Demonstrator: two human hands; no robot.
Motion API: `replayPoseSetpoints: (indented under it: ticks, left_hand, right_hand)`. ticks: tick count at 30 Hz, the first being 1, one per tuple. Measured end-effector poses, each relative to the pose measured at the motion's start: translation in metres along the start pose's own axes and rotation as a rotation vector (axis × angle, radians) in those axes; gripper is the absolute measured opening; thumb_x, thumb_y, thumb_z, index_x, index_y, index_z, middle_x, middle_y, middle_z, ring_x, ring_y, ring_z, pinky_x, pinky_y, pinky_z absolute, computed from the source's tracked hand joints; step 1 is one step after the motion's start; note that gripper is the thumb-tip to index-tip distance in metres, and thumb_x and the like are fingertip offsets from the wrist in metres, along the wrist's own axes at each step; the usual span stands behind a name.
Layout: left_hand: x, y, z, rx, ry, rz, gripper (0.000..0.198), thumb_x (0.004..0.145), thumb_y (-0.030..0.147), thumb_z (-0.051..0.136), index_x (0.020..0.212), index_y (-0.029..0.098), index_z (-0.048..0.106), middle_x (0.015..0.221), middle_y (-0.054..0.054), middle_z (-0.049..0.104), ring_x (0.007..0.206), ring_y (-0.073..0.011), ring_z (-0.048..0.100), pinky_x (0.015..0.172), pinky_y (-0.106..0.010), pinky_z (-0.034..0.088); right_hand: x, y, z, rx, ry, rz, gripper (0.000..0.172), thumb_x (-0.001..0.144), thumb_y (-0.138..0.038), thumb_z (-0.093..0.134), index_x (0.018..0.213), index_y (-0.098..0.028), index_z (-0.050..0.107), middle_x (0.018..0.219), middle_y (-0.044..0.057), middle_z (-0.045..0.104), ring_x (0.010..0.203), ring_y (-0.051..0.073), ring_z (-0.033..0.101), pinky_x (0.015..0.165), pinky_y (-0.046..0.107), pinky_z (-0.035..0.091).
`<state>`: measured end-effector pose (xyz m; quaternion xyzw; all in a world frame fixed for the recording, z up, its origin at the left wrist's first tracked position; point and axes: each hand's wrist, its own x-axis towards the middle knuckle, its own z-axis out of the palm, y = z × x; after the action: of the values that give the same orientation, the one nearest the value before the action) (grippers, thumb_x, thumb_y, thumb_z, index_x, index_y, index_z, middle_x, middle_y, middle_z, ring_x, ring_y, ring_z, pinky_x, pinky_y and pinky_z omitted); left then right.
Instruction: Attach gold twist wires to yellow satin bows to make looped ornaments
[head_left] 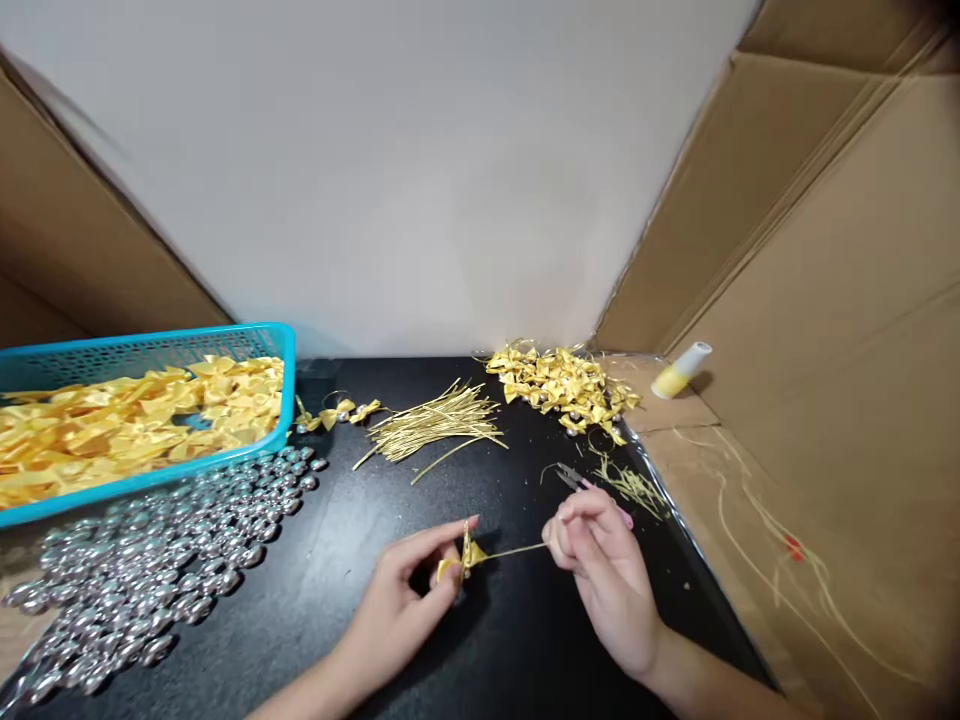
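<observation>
Low over the black table, my left hand point(409, 585) pinches a yellow ribbon bow point(472, 555) between thumb and fingers. From the bow a thin gold wire point(519, 550) runs straight across to my right hand point(600, 565), whose closed fingers grip its other end. Just beyond my right hand lie pliers with pink handles point(571, 478), partly covered by that hand. A bundle of gold wire pieces point(435, 425) rests on the table past my left hand. Whether a bead sits in the held bow is hidden by my fingers.
At the left stands a blue basket point(291, 385) of yellow bows, with many silver beads point(172, 560) spread before it. Finished bows with beads point(562, 385) are heaped at the back right, beside wire offcuts point(634, 485). A yellow-white cone point(681, 370) stands near the cardboard wall point(840, 300).
</observation>
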<state>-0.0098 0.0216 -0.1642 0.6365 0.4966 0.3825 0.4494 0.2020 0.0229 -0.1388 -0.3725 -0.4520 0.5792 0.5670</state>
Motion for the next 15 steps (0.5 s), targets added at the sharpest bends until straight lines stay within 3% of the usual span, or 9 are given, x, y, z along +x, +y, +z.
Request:
replayPoseSetpoints:
  ticks: [3, 8, 12, 15]
  left_hand:
    - [0.001, 0.003, -0.003, -0.023, -0.058, -0.023, 0.035, 0.084, 0.032, 0.059, 0.115, 0.019, 0.070, 0.070, -0.003, 0.066, 0.061, -0.0145, 0.058, 0.060, -0.024, 0.048]
    - [0.000, 0.005, -0.008, -0.113, -0.055, -0.142, 0.037, 0.090, 0.037, 0.053, 0.121, 0.021, 0.066, 0.104, -0.007, 0.072, 0.092, -0.0210, 0.064, 0.084, -0.031, 0.050]
    - [-0.001, 0.003, -0.010, -0.149, -0.079, -0.147, 0.037, 0.092, 0.038, 0.050, 0.123, 0.021, 0.064, 0.106, -0.006, 0.071, 0.097, -0.0212, 0.063, 0.089, -0.032, 0.046]
    - [-0.001, 0.000, -0.009, -0.167, -0.085, -0.127, 0.038, 0.093, 0.037, 0.050, 0.125, 0.020, 0.060, 0.104, -0.005, 0.070, 0.092, -0.0192, 0.061, 0.084, -0.029, 0.046]
  right_hand:
    - [0.003, -0.002, -0.001, 0.015, -0.036, 0.056, 0.019, 0.092, -0.041, 0.053, 0.088, -0.023, 0.056, 0.061, -0.006, 0.037, 0.054, 0.009, 0.035, 0.053, 0.024, 0.029]
    - [0.006, 0.007, 0.005, -0.126, -0.215, 0.156, 0.024, 0.091, -0.043, 0.052, 0.093, -0.020, 0.058, 0.060, -0.004, 0.050, 0.054, 0.009, 0.045, 0.052, 0.023, 0.036]
    - [0.001, 0.024, 0.012, -0.285, -0.335, 0.186, 0.025, 0.092, -0.039, 0.051, 0.108, -0.020, 0.053, 0.073, 0.001, 0.070, 0.056, 0.009, 0.054, 0.060, 0.025, 0.045]
    - [-0.003, 0.034, 0.018, -0.350, -0.341, 0.161, 0.019, 0.091, -0.038, 0.052, 0.094, -0.019, 0.052, 0.075, 0.003, 0.073, 0.057, 0.010, 0.058, 0.060, 0.024, 0.047]
